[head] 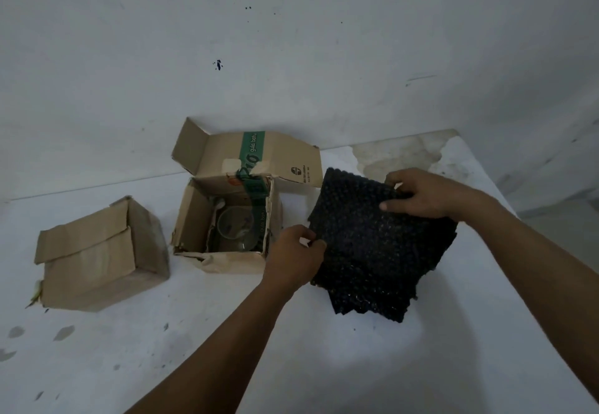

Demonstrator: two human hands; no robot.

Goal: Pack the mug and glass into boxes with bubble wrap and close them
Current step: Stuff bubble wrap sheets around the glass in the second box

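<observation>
closed brown cardboard box (97, 255) sits far left. next, the open taped cardboard box (223, 219) has the clear glass (235, 227) inside, fragile, so go easy. left hand (296, 256) and right hand (428, 195) pinch opposite edges of the black bubble wrap sheet (379, 248), light and floppy.

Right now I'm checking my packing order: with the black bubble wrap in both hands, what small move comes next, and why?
Probably peel one sheet off the black bubble wrap stack. Both the left hand and right hand pinch its edges, and the glass sits bare in the open box, while the other box looks closed.
</observation>
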